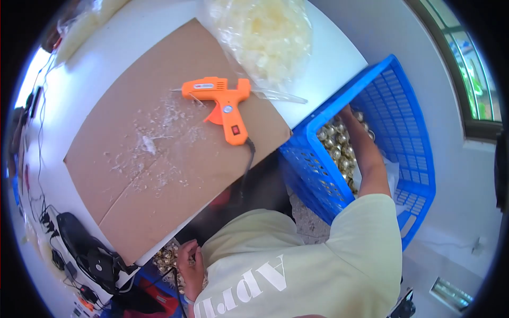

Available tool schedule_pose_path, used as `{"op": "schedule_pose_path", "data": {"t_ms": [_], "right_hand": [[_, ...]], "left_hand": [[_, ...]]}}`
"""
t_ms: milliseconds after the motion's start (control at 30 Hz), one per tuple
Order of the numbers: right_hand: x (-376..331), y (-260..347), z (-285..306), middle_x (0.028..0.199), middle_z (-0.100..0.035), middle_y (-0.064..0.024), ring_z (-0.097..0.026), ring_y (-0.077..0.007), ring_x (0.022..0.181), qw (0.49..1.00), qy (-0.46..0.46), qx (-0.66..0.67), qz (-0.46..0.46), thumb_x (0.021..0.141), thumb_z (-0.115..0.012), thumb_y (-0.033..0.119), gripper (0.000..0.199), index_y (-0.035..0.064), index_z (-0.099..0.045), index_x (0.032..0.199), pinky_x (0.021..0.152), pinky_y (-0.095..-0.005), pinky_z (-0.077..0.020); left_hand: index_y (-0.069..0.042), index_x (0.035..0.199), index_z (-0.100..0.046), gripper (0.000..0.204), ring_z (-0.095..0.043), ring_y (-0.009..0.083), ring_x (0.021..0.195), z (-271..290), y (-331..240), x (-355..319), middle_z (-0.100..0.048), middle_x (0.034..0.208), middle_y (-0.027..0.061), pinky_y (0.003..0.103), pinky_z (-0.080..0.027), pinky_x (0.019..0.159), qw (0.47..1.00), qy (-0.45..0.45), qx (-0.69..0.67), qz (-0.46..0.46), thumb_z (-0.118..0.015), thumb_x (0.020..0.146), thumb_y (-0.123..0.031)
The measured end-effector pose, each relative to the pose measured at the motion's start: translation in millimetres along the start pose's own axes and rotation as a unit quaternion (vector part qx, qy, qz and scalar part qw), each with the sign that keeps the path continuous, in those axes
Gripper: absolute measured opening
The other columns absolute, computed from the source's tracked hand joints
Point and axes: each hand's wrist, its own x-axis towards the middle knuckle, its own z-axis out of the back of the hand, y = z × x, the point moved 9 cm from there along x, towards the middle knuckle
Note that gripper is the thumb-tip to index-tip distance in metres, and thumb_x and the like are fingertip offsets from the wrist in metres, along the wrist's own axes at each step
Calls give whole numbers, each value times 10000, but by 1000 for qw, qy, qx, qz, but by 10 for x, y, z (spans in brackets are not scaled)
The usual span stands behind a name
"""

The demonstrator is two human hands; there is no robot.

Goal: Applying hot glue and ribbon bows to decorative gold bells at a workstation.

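My right arm reaches down into a tall blue plastic basket (412, 127) at the right of the table. Shiny gold-and-silver ball-shaped pieces (335, 146) fill part of that basket. Only a little of my right hand (345, 112) shows, at the far end among the pieces; its fingers are hidden. At the lower left, my left hand (191, 265) hangs beside the table edge with its fingers loosely bent and apart, nothing visible in them. Next to it sits a heap of similar small shiny pieces (167, 257), low beside my body.
On the white table (331, 42) lies a brown cardboard sheet (106, 143). An orange glue gun (228, 103) rests on it, its black cord (249, 164) trailing off the edge. Glue scraps (151, 146), a bag of pale glue pieces (268, 40) and a black device (87, 249) are also there.
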Motion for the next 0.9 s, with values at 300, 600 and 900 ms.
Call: {"op": "schedule_pose_path", "data": {"t_ms": [300,600,900], "right_hand": [[-370,228,-498,1013,-639,-104,-618,-176,829,928,32,243,-281,769,-768,224,521,39,-536,1197,646,-326,-529],[63,2457,1658,1105,-597,-75,-590,-141,932,912,-154,193,-329,862,-693,230,476,45,-502,1257,742,-262,-490],[-558,6727,349,1211,-517,-140,-529,-250,1089,977,88,183,60,666,-736,-40,642,14,-459,1243,948,-336,-430]], "left_hand": [[-16,928,-662,196,-670,251,842,-29,-738,145,-672,945,133,310,-552,716,989,-15,38,-142,-674,758,80],[3,923,-668,185,-675,237,858,128,-1364,398,-682,934,140,296,-556,732,953,30,-133,-270,-678,760,88],[7,1336,-419,503,-587,198,1064,-47,-1666,799,-516,1238,139,297,-532,829,894,140,-386,-181,-625,876,-6]]}}
